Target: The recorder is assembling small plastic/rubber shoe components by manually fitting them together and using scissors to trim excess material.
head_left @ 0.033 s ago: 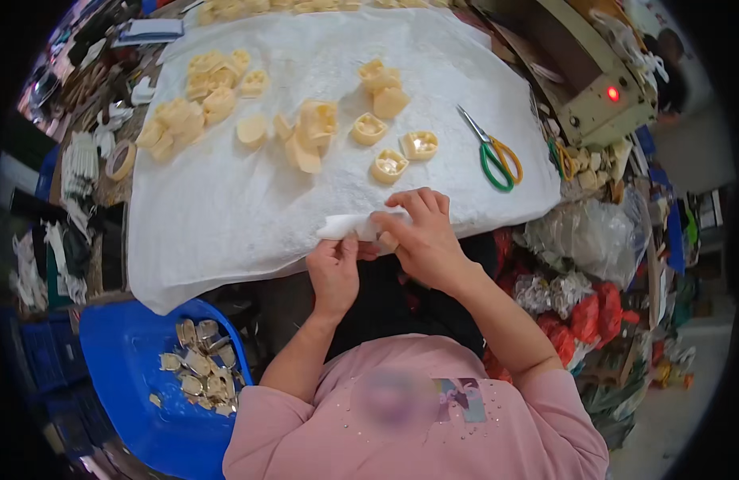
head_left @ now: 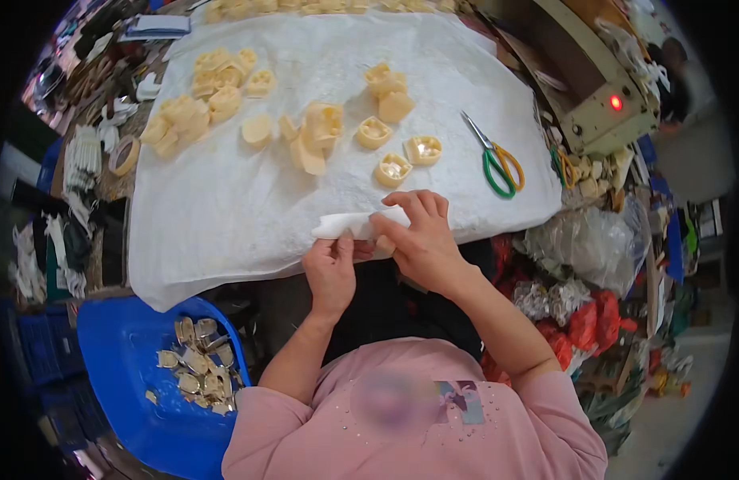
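Note:
At the near edge of the covered table, a folded or rolled strip of white cloth or paper [head_left: 343, 225] stretches between my hands. My left hand [head_left: 331, 276] pinches its lower side between thumb and fingers. From the right, my right hand [head_left: 427, 246] grips the other end, with the thumb and bent fingers closed on it. A small cream-coloured bit shows under the right fingers, mostly hidden. Beyond the hands lie hollow cream moulded pieces: one open cup [head_left: 393, 170], a second cup [head_left: 423, 150] and a third cup [head_left: 373, 133].
Green-and-orange-handled scissors [head_left: 497, 164] lie on the white sheet [head_left: 225, 228]. Cream pieces [head_left: 217, 76] cluster farther left. A blue tub [head_left: 117, 384] with metallic-looking pieces stands lower left. A machine with a red light [head_left: 616, 102] stands right, above plastic bags [head_left: 597, 240].
The white strip shows longer and flatter, its right end now visible past my right fingers. My left hand has shifted slightly left. The whole view has moved a little.

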Tool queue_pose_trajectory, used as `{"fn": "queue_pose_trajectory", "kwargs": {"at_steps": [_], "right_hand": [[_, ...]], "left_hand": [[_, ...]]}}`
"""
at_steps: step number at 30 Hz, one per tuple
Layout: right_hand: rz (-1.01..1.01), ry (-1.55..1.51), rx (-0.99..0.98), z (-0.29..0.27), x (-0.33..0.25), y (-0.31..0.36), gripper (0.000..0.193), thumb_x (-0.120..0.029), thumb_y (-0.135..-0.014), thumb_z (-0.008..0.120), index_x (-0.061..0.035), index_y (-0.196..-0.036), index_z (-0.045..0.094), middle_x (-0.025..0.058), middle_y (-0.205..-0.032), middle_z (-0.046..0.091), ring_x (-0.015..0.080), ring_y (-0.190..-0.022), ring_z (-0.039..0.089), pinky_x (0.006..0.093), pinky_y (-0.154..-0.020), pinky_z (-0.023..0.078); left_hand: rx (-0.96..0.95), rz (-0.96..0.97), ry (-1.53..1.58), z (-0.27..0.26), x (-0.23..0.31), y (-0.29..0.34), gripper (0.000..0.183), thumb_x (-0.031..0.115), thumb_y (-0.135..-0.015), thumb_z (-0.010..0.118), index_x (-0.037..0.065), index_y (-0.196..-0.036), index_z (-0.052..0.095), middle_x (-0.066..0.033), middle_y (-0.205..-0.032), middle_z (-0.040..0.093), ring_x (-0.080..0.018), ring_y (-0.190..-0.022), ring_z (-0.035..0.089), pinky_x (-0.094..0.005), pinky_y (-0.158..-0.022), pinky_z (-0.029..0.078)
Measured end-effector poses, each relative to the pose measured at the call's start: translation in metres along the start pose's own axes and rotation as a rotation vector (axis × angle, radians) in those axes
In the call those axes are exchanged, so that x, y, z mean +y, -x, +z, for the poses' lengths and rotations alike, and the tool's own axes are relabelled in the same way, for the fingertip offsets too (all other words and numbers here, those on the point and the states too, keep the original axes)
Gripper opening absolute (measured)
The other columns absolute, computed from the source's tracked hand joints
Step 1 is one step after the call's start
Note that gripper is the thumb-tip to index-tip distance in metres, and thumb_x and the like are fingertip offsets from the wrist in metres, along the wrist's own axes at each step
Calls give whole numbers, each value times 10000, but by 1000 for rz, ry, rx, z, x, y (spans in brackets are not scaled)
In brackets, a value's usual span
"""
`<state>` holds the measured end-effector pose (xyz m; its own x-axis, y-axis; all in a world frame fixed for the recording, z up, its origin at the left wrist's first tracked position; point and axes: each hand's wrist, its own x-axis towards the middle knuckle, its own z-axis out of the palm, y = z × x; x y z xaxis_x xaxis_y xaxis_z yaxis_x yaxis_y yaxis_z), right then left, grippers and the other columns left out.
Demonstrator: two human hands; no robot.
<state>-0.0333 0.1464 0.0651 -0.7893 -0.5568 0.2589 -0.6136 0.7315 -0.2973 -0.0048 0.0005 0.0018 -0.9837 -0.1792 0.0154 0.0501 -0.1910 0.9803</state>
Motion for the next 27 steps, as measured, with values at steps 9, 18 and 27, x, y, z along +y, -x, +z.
{"fn": "queue_pose_trajectory", "kwargs": {"at_steps": [9,18,27], "right_hand": [[-226,-114,-68,37,15,-26,134,-74,-733,559,-13,-852,563,112,-878,505,264,-812,554,347,-690,476],[-323,-17,-58,42,19,-34,72,-104,-730,564,-37,-743,543,112,-826,484,251,-768,553,356,-651,474],[-104,-210,-131,46,28,-40,105,-51,-723,562,-29,-825,573,136,-907,518,320,-805,571,405,-665,474]], "left_hand": [[12,-73,-58,-16,4,-11,221,28,-921,464,-58,-1107,545,-117,-951,635,-158,-792,650,-259,-643,536],[26,-69,-117,-28,12,-6,329,-6,-906,471,-58,-1231,481,-114,-980,625,-162,-845,647,-256,-684,539],[118,501,-729,-20,17,12,438,-91,-730,555,-10,-1160,525,-156,-1097,548,-272,-989,575,-353,-800,484]]}}
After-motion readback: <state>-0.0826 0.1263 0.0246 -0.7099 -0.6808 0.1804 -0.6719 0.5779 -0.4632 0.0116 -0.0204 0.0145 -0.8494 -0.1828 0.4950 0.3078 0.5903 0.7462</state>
